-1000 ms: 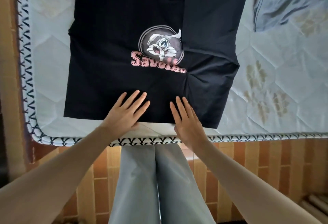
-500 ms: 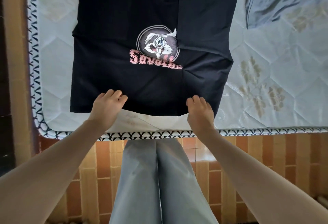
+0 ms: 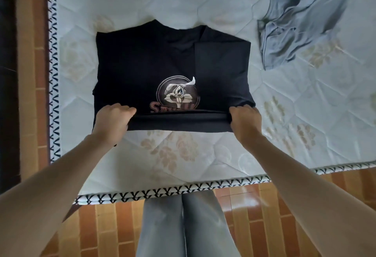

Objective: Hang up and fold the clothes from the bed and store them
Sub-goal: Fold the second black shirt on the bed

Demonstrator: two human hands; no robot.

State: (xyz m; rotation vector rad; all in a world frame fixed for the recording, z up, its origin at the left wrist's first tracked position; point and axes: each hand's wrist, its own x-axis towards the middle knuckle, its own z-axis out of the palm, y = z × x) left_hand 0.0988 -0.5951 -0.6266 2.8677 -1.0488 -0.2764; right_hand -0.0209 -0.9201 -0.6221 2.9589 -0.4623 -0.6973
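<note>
On the mattress, near-centre: black T-shirt point(image 3: 146, 63) lies flat on the quilted mattress point(image 3: 305, 104), its right side already folded inward over the body, its near hem lifted and rolled toward the far side
Print: cartoon rabbit badge point(image 3: 178, 95) with pink lettering below it, the letters partly covered by the raised hem
Left hand point(image 3: 112, 120): fingers curled round the near-left corner of the hem, pinching the doubled cloth
Right hand point(image 3: 245, 121): fingers curled round the near-right corner, pinching the same fold, the hem stretched fairly straight between the two hands
Step, as I judge it: folding the lower part up over the chest, about halfway through this one garment
Weight: light, by the look of it; it hangs between two fingertip grips with little sag
Stiffness: soft and limp, likely to droop or crease in the middle if the hands come closer together
Slip: thin knit looks grippy enough on the quilted cover; little risk of sliding, more risk of the tucked right side shifting open
Where to hold: at the two hem corners as now, kept taut, then flat palms on top to smooth
Far right of the mattress: crumpled grey-blue garment point(image 3: 295, 18), well apart from the shirt, not yet folded
Near edge: patterned piping point(image 3: 183, 188), then the person's grey trousers point(image 3: 183, 226) over a brown tiled floor point(image 3: 264, 212)
</note>
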